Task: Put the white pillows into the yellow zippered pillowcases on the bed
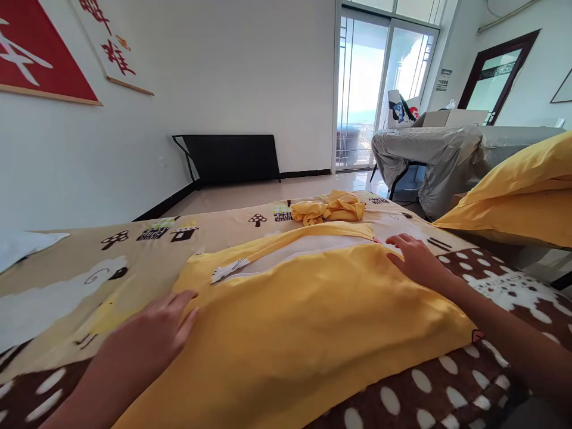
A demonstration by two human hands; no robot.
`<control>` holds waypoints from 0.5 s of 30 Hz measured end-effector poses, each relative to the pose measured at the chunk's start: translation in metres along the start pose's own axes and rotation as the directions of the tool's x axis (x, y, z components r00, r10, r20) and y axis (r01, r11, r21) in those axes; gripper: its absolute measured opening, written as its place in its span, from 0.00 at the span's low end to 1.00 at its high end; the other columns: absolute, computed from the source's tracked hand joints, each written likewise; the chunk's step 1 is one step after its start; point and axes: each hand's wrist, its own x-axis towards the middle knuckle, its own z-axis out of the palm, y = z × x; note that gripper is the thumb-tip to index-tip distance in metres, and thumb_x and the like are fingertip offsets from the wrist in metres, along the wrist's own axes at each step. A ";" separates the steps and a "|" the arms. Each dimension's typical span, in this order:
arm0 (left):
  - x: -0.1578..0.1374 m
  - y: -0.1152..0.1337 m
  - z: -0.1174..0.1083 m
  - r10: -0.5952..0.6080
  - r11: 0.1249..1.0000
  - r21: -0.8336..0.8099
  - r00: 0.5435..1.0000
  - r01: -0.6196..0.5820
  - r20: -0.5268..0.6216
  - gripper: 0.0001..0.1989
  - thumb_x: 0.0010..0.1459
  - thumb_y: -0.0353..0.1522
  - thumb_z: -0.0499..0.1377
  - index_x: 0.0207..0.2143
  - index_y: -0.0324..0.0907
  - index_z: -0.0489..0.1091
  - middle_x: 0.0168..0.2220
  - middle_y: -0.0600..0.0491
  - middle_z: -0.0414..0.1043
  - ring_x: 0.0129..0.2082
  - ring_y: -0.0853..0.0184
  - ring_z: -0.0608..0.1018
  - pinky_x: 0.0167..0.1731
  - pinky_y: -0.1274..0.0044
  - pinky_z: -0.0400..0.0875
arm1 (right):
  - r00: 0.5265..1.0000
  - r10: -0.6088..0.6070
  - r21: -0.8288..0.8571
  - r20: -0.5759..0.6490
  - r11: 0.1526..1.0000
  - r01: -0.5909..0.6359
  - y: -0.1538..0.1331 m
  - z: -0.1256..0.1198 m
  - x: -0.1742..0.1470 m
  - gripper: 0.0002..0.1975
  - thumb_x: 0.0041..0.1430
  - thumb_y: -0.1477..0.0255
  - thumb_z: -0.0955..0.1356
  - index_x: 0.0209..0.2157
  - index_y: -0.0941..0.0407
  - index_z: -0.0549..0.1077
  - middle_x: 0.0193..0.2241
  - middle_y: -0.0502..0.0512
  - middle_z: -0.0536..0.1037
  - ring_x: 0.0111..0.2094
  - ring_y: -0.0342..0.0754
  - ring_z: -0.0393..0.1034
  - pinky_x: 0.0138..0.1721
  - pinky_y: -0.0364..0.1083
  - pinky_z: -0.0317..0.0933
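Note:
A yellow pillowcase lies in front of me with a pillow inside, filling most of the near bed. Along its far side the opening gapes, and the white pillow shows in the gap. My left hand rests on the left edge of the pillowcase, fingers stretched out and thumb apart. At the far right corner of the opening is my right hand, its fingers extended and touching or just over the cloth. Neither hand grips anything that I can see.
Crumpled yellow cloth lies beyond the pillow on the patterned blanket. At right sits another yellow pillow, near a plastic-covered table bearing a box. A folded black frame leans against the back wall.

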 end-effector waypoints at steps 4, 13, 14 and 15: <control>0.040 0.062 -0.007 0.138 0.983 0.121 0.990 -0.137 0.003 0.23 0.57 0.33 0.41 0.51 0.38 0.63 0.50 0.42 0.68 0.47 0.55 0.72 0.41 0.67 0.67 | 0.998 -0.055 0.063 -0.016 0.996 0.056 -0.054 0.002 0.050 0.16 0.56 0.72 0.61 0.47 0.58 0.67 0.47 0.63 0.71 0.50 0.58 0.62 0.50 0.55 0.51; 0.103 0.069 0.046 0.146 0.984 -0.116 0.986 -0.136 0.081 0.25 0.53 0.30 0.45 0.53 0.37 0.65 0.53 0.45 0.68 0.51 0.61 0.72 0.50 0.72 0.66 | 0.992 0.122 0.283 -0.017 0.952 -0.113 -0.041 0.077 0.084 0.14 0.55 0.75 0.60 0.42 0.55 0.69 0.44 0.57 0.74 0.47 0.52 0.66 0.47 0.51 0.55; 0.104 0.062 0.053 0.134 0.981 -0.149 0.990 -0.125 0.051 0.24 0.54 0.32 0.44 0.52 0.36 0.65 0.54 0.45 0.68 0.52 0.62 0.71 0.51 0.73 0.65 | 0.986 0.161 0.299 -0.034 0.943 -0.143 -0.034 0.084 0.082 0.13 0.56 0.75 0.59 0.41 0.55 0.70 0.43 0.58 0.75 0.46 0.51 0.66 0.47 0.50 0.56; 0.105 0.055 0.059 0.121 0.974 -0.196 0.992 -0.115 0.018 0.25 0.55 0.34 0.43 0.51 0.35 0.66 0.54 0.46 0.68 0.52 0.62 0.71 0.51 0.73 0.65 | 0.980 0.195 0.314 -0.043 0.934 -0.172 -0.027 0.089 0.080 0.12 0.56 0.74 0.59 0.39 0.56 0.71 0.41 0.58 0.75 0.45 0.51 0.67 0.46 0.49 0.57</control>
